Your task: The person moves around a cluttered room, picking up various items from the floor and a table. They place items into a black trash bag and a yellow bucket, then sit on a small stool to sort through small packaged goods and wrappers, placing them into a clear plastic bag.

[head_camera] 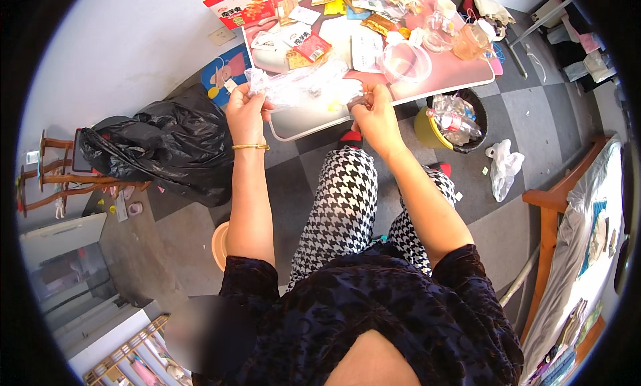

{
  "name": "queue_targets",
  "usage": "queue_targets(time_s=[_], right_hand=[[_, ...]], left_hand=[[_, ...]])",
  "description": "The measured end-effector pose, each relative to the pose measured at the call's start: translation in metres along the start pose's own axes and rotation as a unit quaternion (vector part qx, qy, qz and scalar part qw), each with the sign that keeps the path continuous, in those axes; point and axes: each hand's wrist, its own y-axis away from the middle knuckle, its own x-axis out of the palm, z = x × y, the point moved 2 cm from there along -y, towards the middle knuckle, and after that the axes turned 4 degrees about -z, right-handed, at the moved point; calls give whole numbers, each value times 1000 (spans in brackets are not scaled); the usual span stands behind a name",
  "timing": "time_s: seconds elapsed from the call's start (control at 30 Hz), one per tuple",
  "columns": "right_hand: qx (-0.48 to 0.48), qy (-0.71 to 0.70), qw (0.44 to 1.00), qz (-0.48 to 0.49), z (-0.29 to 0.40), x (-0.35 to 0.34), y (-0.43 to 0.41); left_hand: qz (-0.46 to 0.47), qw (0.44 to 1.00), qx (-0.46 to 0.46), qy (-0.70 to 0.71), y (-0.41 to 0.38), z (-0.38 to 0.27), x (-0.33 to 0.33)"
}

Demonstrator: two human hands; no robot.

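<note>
Between my two hands a clear plastic bag [305,88] is stretched out above the near edge of a low pink table [440,78]. My left hand [246,111] pinches the bag's left end between thumb and fingers. At the right end, my right hand [374,117] grips it with the fingertips curled in. Something small and yellowish shows through the plastic near the right hand, too blurred to name. Just beyond the bag lie a red snack packet [311,45], a white packet [366,53] and a round clear plastic tub [406,63].
Farther back on the table are a red and white snack box [239,8], several wrappers and an amber-tinted plastic jar [472,40]. A yellow bin [425,130] with plastic bottles stands at the right. A black garbage bag [175,131] bulges at the left; a white plastic bag [505,168] lies on the floor.
</note>
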Motion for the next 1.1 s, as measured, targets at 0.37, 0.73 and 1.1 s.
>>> queue_targets(time_s=[0.37,0.73,1.1], right_hand=[[-204,395,895,-29,27,28,-35],[-138,258,952,92,25,8,23],[-246,416,871,87,23,31,-14]], left_hand=[[88,991,89,-43,-7,-30,15],[62,985,150,-58,-44,-42,14],[92,985,97,-106,-15,-41,-29]])
